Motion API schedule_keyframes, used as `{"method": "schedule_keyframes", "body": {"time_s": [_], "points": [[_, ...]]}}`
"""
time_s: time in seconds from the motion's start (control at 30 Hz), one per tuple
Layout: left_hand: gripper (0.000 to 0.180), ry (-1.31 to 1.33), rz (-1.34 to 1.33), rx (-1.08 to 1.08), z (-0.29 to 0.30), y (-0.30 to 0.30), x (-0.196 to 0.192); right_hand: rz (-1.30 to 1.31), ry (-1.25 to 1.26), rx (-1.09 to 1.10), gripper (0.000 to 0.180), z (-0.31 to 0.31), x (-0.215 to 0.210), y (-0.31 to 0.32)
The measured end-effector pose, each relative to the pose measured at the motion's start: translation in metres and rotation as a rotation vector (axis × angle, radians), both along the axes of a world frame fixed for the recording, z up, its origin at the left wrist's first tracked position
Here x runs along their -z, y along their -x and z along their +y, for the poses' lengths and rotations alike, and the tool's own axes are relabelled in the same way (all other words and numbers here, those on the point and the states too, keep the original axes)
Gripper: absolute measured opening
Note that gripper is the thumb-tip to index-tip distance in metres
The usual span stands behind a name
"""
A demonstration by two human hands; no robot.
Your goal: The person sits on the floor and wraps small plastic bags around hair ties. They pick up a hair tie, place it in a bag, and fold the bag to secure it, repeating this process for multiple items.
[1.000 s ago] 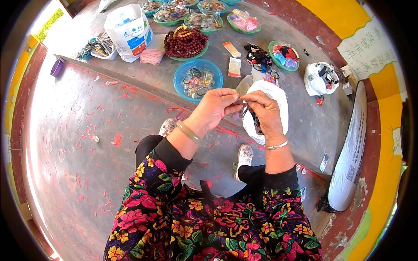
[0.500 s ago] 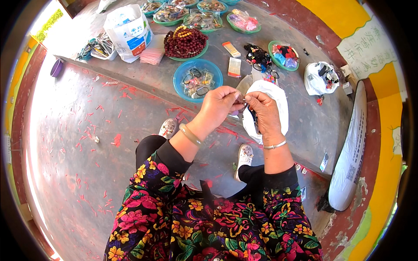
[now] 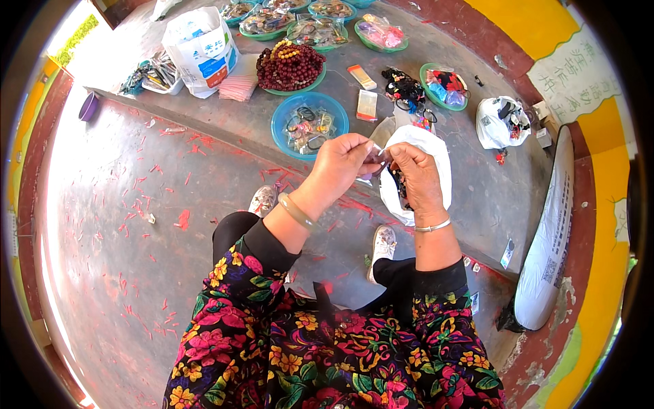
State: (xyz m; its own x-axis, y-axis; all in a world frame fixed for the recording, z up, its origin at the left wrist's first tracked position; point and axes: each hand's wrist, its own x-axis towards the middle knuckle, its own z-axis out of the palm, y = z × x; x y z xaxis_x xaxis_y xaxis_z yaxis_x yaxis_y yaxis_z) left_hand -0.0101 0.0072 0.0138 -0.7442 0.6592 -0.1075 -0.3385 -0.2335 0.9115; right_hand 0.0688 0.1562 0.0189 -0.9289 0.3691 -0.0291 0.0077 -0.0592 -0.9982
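My left hand (image 3: 343,162) pinches a small clear plastic bag (image 3: 377,151) between thumb and fingertips. Close beside it, the thumb and forefinger of my right hand (image 3: 417,178) are pressed together at the bag's edge; whether they grip the bag or a small dark piece is too small to tell. Under my right hand lies a white plastic bag (image 3: 438,155), its mouth spread and dark small pieces showing inside. Just beyond my left hand is a blue basin (image 3: 278,136) holding small packaged items that look like hair ties.
Behind stand a basket of dark red beads (image 3: 291,71), pink sheets (image 3: 238,88), a white carrier bag (image 3: 197,51) and several filled baskets. Two small boxes (image 3: 366,105) lie near black hair ties (image 3: 403,88). Another stuffed white bag (image 3: 492,129) sits right. A low step edge (image 3: 204,129) crosses the floor.
My right fingers have shifted slightly right, away from the left ones, and more of the clear bag shows between my hands. Everything else stays in place.
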Motion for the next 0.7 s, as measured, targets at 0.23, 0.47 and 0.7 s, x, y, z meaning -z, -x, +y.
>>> {"method": "schedule_keyframes", "body": {"time_s": [0.23,0.47,0.7], "points": [[0.017,0.105,0.184,0.008,0.003,-0.007,0.006,-0.019,-0.169,-0.022,0.016,-0.003,0.006,0.002],[0.017,0.065,0.017,0.046,0.001,-0.005,-0.007,0.04,-0.014,-0.073,0.012,-0.001,-0.002,0.0],[0.018,-0.061,-0.047,0.037,-0.002,-0.004,-0.007,0.064,0.041,-0.118,0.01,0.002,-0.003,-0.002]]}}
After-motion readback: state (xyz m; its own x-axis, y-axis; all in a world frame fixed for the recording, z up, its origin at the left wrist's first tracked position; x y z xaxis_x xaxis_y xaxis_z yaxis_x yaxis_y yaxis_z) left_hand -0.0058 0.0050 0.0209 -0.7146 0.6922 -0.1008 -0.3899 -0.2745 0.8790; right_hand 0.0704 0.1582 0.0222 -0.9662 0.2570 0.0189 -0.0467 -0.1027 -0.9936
